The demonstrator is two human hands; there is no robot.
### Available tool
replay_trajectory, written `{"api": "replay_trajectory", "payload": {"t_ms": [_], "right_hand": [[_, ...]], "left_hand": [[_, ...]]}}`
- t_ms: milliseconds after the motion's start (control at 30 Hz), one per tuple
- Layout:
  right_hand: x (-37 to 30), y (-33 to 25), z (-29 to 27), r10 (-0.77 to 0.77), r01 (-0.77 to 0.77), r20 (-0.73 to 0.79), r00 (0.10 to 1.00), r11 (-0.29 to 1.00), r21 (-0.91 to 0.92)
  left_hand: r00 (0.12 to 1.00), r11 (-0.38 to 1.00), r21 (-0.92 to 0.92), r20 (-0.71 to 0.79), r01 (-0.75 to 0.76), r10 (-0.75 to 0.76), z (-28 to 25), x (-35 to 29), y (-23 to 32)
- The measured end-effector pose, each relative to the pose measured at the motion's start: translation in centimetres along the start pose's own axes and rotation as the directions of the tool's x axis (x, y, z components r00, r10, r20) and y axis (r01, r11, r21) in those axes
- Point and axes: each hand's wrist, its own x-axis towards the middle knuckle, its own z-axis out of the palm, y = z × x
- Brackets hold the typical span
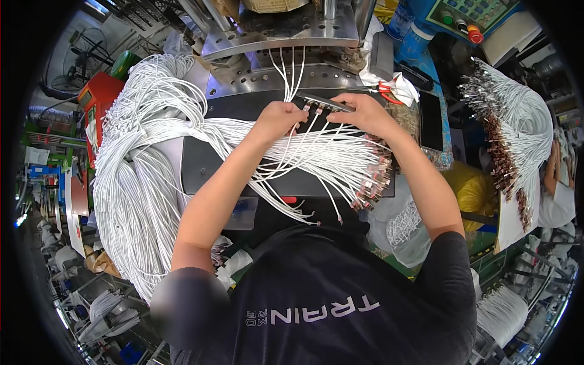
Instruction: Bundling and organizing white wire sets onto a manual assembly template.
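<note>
My left hand (pixel 281 121) is closed in a pinch on the connector end of a white cable, against the left part of a narrow dark metal bar (pixel 326 102). Gripping the bar's right end is my right hand (pixel 360 114), thumb below and fingers above. Several small cable connectors (pixel 318 111) line the bar's near edge, their white leads running down toward me. Under both hands a fan of white cables (pixel 322 152) lies on a black work surface (pixel 204 164). Its reddish-brown and metal plug ends (pixel 374 179) gather at the right.
A steel press (pixel 286 44) stands just beyond my hands, with several white cables hanging into it. Large white cable bundles (pixel 137 201) drape at the left. Red-handled pliers (pixel 389 92) and a control panel (pixel 471 21) are at the right, with another cable bundle (pixel 517 134) farther out.
</note>
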Motion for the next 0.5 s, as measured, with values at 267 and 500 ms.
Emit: {"api": "replay_trajectory", "payload": {"t_ms": [267,500], "right_hand": [[3.0,0.9,-0.4,-0.383,0.111,-0.289,0.878,0.749,-0.653],[19.8,-0.3,-4.1,-0.766,0.303,-0.418,0.489,0.598,-0.742]], "left_hand": [[0.933,0.888,0.458,-0.297,-0.045,0.201,-1.9,-0.4,4.0],[0.989,0.838,-0.545,-0.141,-0.033,-0.053,-4.5,5.2,4.8]]}}
